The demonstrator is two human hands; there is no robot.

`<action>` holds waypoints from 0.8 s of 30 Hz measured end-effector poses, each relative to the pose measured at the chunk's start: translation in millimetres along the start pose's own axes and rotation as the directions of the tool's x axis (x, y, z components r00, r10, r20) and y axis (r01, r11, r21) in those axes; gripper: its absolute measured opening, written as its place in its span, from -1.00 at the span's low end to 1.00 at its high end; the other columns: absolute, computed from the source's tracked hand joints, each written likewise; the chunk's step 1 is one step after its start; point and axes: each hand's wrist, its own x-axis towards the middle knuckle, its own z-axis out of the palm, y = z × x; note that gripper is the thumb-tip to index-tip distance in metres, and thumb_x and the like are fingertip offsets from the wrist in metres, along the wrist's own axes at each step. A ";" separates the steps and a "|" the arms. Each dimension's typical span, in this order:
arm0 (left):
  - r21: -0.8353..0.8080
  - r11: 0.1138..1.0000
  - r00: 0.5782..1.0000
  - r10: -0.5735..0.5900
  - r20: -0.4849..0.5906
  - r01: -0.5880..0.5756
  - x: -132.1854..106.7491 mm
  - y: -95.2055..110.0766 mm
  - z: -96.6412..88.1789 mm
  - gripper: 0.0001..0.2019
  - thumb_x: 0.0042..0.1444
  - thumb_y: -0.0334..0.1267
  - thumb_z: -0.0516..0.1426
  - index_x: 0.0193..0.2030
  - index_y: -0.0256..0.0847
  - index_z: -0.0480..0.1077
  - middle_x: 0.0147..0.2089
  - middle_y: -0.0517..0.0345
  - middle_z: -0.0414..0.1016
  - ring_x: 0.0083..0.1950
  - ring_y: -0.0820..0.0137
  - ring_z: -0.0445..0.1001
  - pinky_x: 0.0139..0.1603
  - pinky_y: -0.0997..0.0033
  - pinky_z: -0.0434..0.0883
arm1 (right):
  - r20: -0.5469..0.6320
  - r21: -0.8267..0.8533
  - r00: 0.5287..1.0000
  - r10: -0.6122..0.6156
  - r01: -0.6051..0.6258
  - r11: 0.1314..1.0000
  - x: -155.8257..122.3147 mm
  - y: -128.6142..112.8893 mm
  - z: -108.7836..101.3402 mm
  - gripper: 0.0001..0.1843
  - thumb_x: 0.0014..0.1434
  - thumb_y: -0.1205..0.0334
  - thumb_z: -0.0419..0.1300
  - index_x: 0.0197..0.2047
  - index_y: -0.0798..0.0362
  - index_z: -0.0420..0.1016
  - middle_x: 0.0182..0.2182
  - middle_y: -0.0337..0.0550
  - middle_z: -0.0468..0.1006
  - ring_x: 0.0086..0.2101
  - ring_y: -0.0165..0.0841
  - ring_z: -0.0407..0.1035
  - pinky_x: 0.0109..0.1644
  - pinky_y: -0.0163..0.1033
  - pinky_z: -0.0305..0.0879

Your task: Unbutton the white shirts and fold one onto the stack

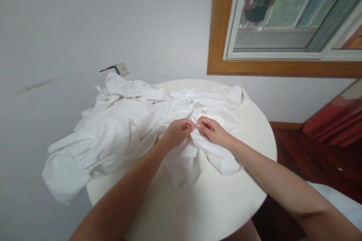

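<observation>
White garment lies crumpled on the round white surface, and its folds hide which part is sleeve, collar or hem. One end hangs off the surface's left edge against the wall. Both forearms are cut off by the bottom of the frame. Something tiny and pale sits between the fingertips, too small to make out; it may be a button or just a nip of cloth.

The garment's long axis runs left to right across the far half of the surface, from the drooping left end to a bunched end on the right below the window. A socket sits on the wall just behind it.

The left hand and right hand meet tip to tip at the garment's middle. The left fingers are curled in and pressed together, pinching the cloth. The right fingers pinch the same spot from the other side, knuckles up, the remaining fingers tucked under.
</observation>
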 end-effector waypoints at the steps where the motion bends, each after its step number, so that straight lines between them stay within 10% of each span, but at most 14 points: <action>1: -0.061 0.998 0.999 -0.033 0.037 0.035 1.7 -1.6 -0.4 -0.77 0.05 -0.11 0.09 -0.34 -0.25 0.42 -0.48 0.21 0.45 -0.46 0.47 0.38 -0.44 0.52 0.27 | 0.010 0.029 1.000 0.007 -0.007 1.000 0.3 0.2 -0.4 -0.73 0.25 0.01 0.06 -0.34 0.03 0.28 -0.62 -0.40 0.20 -0.60 -0.50 0.06 -0.53 -0.37 -0.04; 7: -0.094 0.995 0.999 0.023 0.047 -0.018 5.5 -4.2 -1.8 -0.74 0.09 -0.09 0.04 -0.36 -0.25 0.40 -0.51 0.25 0.40 -0.47 0.48 0.35 -0.45 0.52 0.26 | 0.031 0.236 0.994 0.109 -0.114 0.965 2.7 -0.8 -0.2 -0.69 0.20 -0.06 0.10 -0.32 0.04 0.30 -0.63 -0.39 0.30 -0.65 -0.52 0.11 -0.58 -0.38 -0.01; 17: 0.398 0.904 0.974 0.208 -0.090 -0.156 -8.7 11.9 -1.2 -0.81 0.13 -0.15 0.07 -0.39 -0.20 0.38 -0.50 0.26 0.38 -0.46 0.48 0.29 -0.40 0.49 0.18 | 0.115 0.170 0.986 0.122 -0.141 0.975 0.3 -1.8 -1.9 -0.70 0.22 -0.03 0.08 -0.33 0.05 0.31 -0.64 -0.38 0.33 -0.66 -0.53 0.12 -0.59 -0.41 0.01; 24: -0.068 0.994 0.987 0.097 0.131 -0.088 1.9 2.0 -6.2 -0.70 0.11 -0.02 0.08 -0.43 -0.23 0.35 -0.55 0.30 0.29 -0.50 0.52 0.25 -0.46 0.54 0.19 | 0.012 0.068 0.997 0.070 -0.070 0.995 -0.1 -11.4 -14.2 -0.74 0.23 0.05 0.06 -0.32 0.07 0.37 -0.63 -0.33 0.37 -0.63 -0.49 0.19 -0.54 -0.38 0.10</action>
